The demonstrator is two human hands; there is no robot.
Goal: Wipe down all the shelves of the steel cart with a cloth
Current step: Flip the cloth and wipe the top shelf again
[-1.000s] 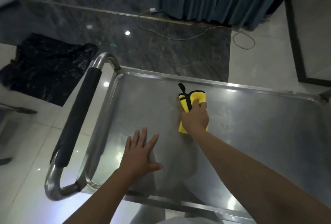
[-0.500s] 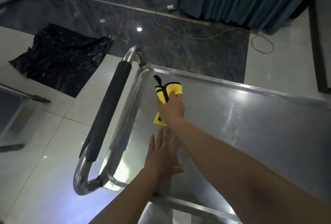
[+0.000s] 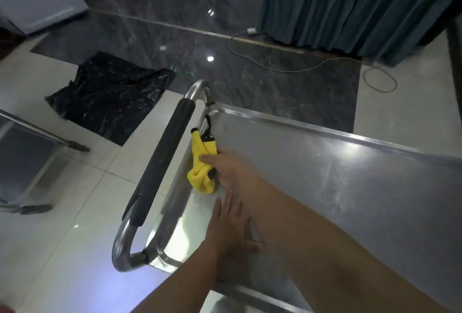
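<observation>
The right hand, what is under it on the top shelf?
The right hand presses a bunched yellow cloth against the left edge of the top shelf. The part of the cloth beneath the palm is covered.

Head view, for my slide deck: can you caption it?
Right hand pushes a yellow cloth against the steel cart's top shelf rim; left hand lies flat.

**Count around the steel cart**

One steel cart (image 3: 325,175) with one black-sleeved push handle (image 3: 160,162). On its top shelf: one yellow cloth (image 3: 200,162) and two hands, right (image 3: 230,170) and left (image 3: 230,227). Beyond the cart: one black plastic sheet (image 3: 110,92), one cable (image 3: 300,67), one teal curtain (image 3: 350,5).
</observation>
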